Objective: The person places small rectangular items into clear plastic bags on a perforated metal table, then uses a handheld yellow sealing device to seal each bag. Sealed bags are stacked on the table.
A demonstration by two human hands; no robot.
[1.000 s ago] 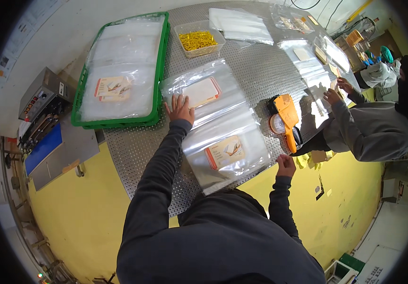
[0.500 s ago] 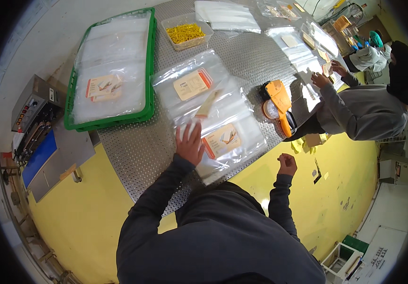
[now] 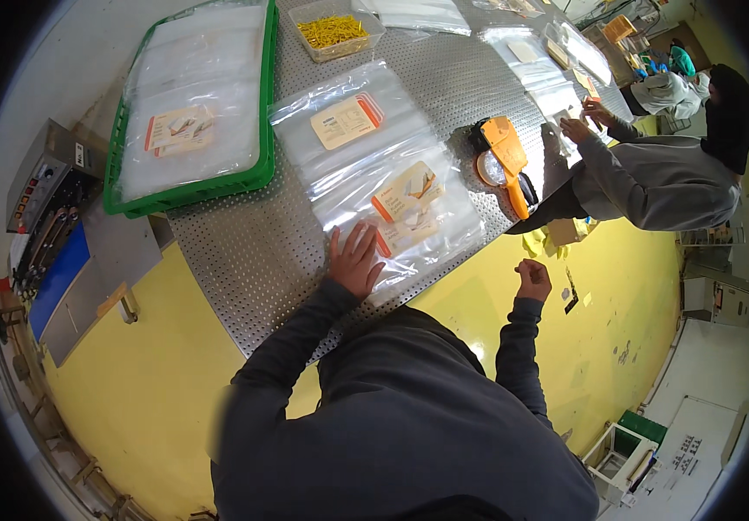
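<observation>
My left hand (image 3: 355, 262) lies open with its fingers spread on the near left part of a stack of clear plastic bags (image 3: 383, 165). Its fingertips touch the edge of a cream and orange printed card (image 3: 408, 233). A second such card (image 3: 412, 193) partly overlaps it on the far side. Farther up the stack is another cream card (image 3: 347, 122) with orange stripes. My right hand (image 3: 533, 280) is held in the air off the table's front edge, its fingers curled closed. Whether anything is inside them is hidden.
A green tray (image 3: 268, 130) of plastic bags and a tub (image 3: 331, 50) of yellow strips stand beyond. An orange tape dispenser (image 3: 505, 156) sits right of the stack on the perforated metal table (image 3: 227, 260). A co-worker (image 3: 665, 178) handles cards at the right.
The card that slanted across the middle of the bags now lies lower, overlapping the other card. My left hand rests flatter, beside them. The whole view has shifted slightly; my right hand stays curled.
</observation>
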